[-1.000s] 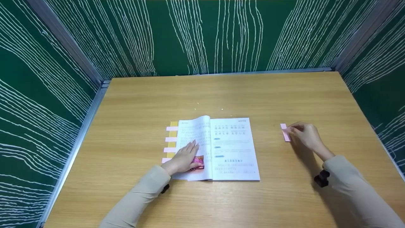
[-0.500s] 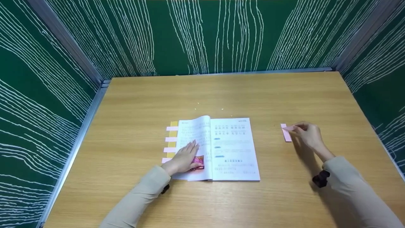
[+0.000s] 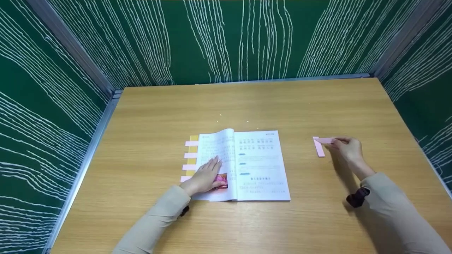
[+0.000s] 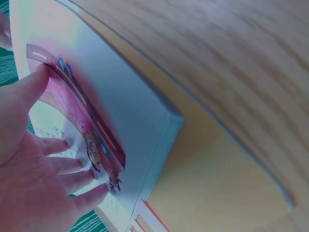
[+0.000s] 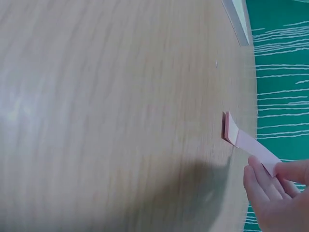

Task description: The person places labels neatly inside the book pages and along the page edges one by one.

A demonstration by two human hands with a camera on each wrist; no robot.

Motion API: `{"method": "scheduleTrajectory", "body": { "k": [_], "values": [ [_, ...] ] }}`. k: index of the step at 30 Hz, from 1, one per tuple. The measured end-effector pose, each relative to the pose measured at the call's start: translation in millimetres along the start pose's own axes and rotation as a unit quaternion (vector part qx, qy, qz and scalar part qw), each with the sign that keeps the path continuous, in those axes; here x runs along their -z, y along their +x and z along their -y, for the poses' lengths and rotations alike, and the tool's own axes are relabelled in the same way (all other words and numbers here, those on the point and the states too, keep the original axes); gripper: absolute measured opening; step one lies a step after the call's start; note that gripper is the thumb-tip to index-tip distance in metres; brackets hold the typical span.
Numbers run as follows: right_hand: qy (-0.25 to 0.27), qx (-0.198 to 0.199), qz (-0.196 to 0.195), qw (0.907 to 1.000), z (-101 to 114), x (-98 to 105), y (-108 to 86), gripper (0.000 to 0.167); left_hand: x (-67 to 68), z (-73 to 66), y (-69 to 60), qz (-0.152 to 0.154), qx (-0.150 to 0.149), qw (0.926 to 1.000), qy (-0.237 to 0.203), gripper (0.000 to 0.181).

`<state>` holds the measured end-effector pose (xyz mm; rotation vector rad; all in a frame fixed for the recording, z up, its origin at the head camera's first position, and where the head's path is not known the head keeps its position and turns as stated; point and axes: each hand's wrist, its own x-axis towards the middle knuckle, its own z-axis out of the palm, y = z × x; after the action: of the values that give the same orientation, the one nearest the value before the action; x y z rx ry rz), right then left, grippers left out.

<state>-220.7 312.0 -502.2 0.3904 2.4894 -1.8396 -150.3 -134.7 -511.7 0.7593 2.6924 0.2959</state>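
An open book [image 3: 259,165] lies on the table, and several pink strips [image 3: 191,155] stick out past its left edge over a yellow border. The left hand [image 3: 204,178] rests flat on the left page with its fingers spread, beside a red and pink picture [image 4: 72,106]. Off to the right, the right hand [image 3: 349,151] pinches the end of a pink strip [image 3: 325,140] between thumb and finger. That strip's other end meets the top of a small pink pad [image 3: 320,150] on the table; in the right wrist view the strip [image 5: 258,151] slants up from the pad [image 5: 226,126].
The wooden table [image 3: 169,106] reaches back to green walls [image 3: 204,42] covered in wavy white lines, with grey metal strips along the edges. A few tiny white specks [image 3: 220,115] lie behind the book. A dark device [image 3: 358,197] is on the right wrist.
The right hand has moved slightly right, and the pinched strip has been drawn out from lying over the pad to pointing rightward from its top. The left hand has stayed on the page.
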Motion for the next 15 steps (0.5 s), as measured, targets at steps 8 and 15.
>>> {"method": "scheduleTrajectory", "body": {
  "k": [8,15],
  "values": [
    [0.191,-0.072,-0.005,0.9790,4.0,1.6,-2.5,0.006,1.1,-0.3,1.3,0.009,0.011,0.9999,-0.009,0.077],
    [0.253,-0.101,-0.023,0.9619,2.8,1.0,-3.3,0.015,-0.3,0.2,1.0,0.010,0.015,0.9998,-0.009,0.076]
  ]
}}
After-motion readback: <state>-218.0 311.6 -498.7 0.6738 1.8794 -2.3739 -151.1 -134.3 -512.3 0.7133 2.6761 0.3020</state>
